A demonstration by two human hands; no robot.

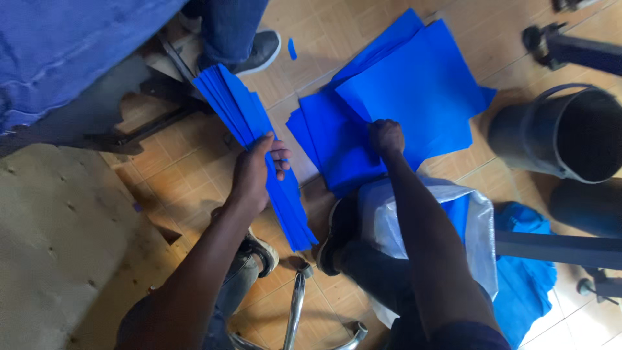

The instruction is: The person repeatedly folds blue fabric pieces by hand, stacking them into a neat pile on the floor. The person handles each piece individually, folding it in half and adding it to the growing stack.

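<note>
**Inspector:** State of the hands?

**Assistant:** Left hand (254, 174) is clamped around a fanned bundle of blue strips (256, 146), thumb on one side, fingers wrapped round the other. The bundle hangs above the tile floor (181, 175), apart from it. Right hand (387, 137) is curled, knuckles up, pressing on the stack of blue sheets (414, 97) lying on the floor. Whether it pinches a sheet edge, I cannot tell.

**Inspector:** Step in hand?

**Assistant:** By my judgement, gathering: strips already collected on the left, the right hand taking up the next piece from the stack. The next move calls for lifting one sheet only, so the fingers must separate the top layer at its near edge.

**Inspector:** Edges and room?

**Assistant:** Sheets are splayed, corners offset, near edges overlapping just beside a white sack (476, 220) over the person's knee. A black bucket (557, 133) stands near the stack's right side. Another person's shoe (259, 52) sits just beyond the bundle's far end. Open floor lies between bundle and stack.
</note>
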